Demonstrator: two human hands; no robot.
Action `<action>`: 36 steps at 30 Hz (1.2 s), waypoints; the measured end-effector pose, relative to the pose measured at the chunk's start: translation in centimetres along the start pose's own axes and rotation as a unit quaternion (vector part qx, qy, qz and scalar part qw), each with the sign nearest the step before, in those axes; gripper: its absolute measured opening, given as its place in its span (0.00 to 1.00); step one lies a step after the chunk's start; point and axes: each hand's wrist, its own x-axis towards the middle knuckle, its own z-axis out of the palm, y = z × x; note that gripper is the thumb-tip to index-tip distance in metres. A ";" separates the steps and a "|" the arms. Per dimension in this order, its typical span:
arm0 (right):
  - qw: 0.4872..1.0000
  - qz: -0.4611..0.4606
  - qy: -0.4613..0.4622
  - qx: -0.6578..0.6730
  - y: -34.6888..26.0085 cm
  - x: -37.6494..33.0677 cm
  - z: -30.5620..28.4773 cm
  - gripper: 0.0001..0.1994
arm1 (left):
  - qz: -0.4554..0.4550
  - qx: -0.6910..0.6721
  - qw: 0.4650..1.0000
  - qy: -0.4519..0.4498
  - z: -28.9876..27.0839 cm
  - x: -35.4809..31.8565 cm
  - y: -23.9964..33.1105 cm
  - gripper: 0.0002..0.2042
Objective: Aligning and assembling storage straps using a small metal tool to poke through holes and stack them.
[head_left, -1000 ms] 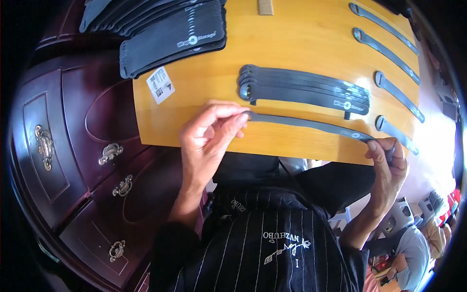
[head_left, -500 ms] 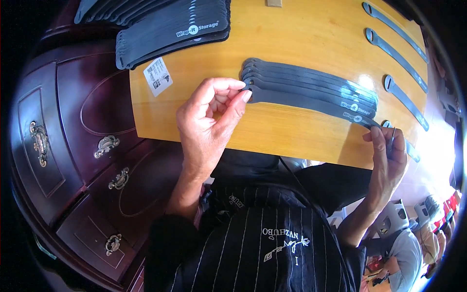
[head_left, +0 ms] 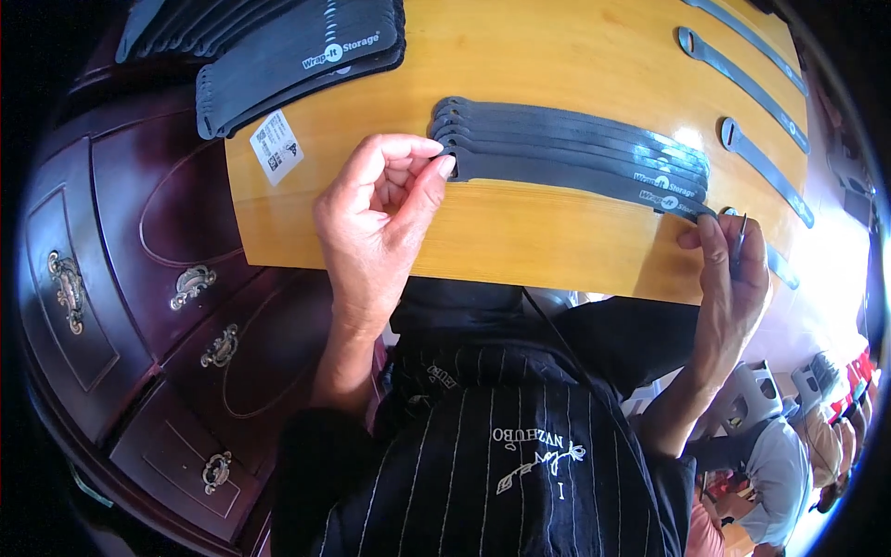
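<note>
Crosswise, grey strap (head_left: pixel 557 178), between pinching hands (head_left: pixel 371 218) (head_left: pixel 729 265)

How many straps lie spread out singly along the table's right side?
4: the top strap, the second strap below it, the third strap lower, and the fourth strap, partly hidden behind the right hand. Others could be hidden there.

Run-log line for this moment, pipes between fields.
left hand: pinching left end of black strap | right hand: pinching its right end | position: along near edge of strap stack
</note>
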 end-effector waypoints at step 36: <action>0.994 -0.034 -0.013 -0.105 -0.1 0.9 -0.6 0.09 | -0.064 0.049 0.997 0.006 0.7 0.3 0.6 0.05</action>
